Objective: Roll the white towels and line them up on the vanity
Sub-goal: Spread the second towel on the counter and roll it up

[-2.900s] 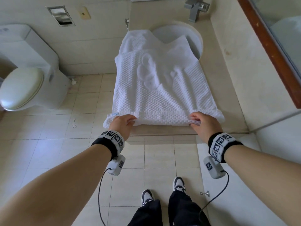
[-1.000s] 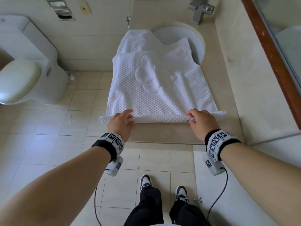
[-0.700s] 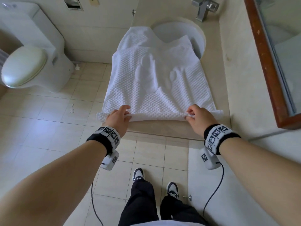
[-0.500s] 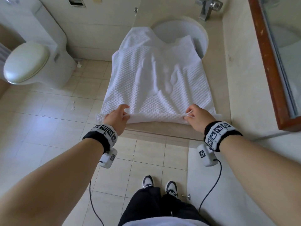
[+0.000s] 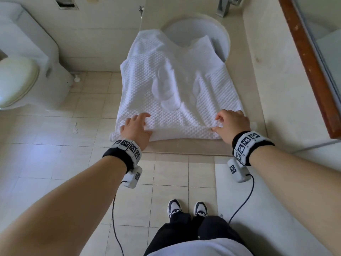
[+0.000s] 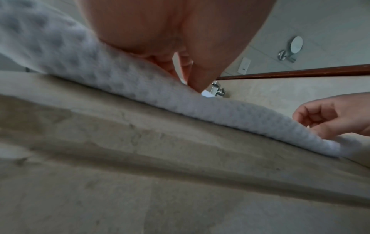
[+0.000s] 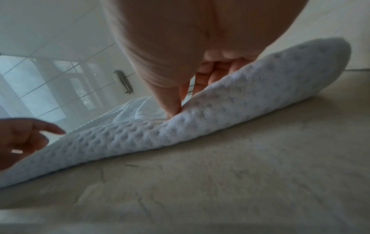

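Both arms extended forward, forearms bare, marker bands on both wrists. Left hand [image 5: 135,127] palm-down, fingers spread and nearly straight, pressing flat. Right hand [image 5: 231,123] palm-down, fingers [image 7: 202,79] bent at the knuckles, thumb [image 5: 215,129] pointing inward. Hands level with each other, well apart.

Under my hands the towel [image 5: 177,100] was white cloth, dimpled in a waffle weave. The vanity [image 5: 184,146] before my wrists looked like matt beige stone, faintly veined. Beyond my fingers stood a shiny metal tap [image 5: 224,6].
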`<state>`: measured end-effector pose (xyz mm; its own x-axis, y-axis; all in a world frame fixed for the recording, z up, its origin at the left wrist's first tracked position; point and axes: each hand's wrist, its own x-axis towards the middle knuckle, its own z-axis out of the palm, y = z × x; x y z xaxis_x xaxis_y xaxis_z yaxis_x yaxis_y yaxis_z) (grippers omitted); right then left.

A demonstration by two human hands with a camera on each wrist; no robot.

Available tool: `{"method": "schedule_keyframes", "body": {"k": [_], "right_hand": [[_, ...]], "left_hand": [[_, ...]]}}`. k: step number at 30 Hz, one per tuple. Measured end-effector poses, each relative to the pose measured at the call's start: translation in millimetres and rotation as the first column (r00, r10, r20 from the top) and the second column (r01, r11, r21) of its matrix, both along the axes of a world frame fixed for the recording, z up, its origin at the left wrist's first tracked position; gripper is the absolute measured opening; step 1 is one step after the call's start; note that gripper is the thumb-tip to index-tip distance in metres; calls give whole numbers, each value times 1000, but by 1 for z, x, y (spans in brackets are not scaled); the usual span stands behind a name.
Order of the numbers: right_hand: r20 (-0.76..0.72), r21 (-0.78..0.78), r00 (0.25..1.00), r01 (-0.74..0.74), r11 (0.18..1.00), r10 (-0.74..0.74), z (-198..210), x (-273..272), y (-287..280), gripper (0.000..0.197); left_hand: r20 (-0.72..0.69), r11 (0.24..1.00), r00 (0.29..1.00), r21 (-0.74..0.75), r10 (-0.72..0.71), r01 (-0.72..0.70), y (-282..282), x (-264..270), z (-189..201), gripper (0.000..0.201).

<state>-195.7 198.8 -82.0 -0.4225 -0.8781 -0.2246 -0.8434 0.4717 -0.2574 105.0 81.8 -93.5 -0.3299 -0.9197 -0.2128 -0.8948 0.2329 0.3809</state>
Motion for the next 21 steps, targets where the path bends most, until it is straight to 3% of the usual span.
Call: {"method": "schedule_keyframes", "body": {"k": [6,11,15,21], "right_hand": [[112,-122,994,26,992,-12,-11,26,12,12],[154,-184,988,24,983,4,-16,31,24,27],[92,-170,994,-43,984,60,-16,30,32,44],[81,-195,994,-54,979,71,-17,27,31,44]], "left_hand": [[-115,999,993,35,33,-29,16,-3,-3,52],[-187,998,982,70,19,-7,30,11,-2,53],[-154,997,987,70,41,-30,41,15,1,62],[-166,999,986,49,21,-13,26,7,-2,54]]}}
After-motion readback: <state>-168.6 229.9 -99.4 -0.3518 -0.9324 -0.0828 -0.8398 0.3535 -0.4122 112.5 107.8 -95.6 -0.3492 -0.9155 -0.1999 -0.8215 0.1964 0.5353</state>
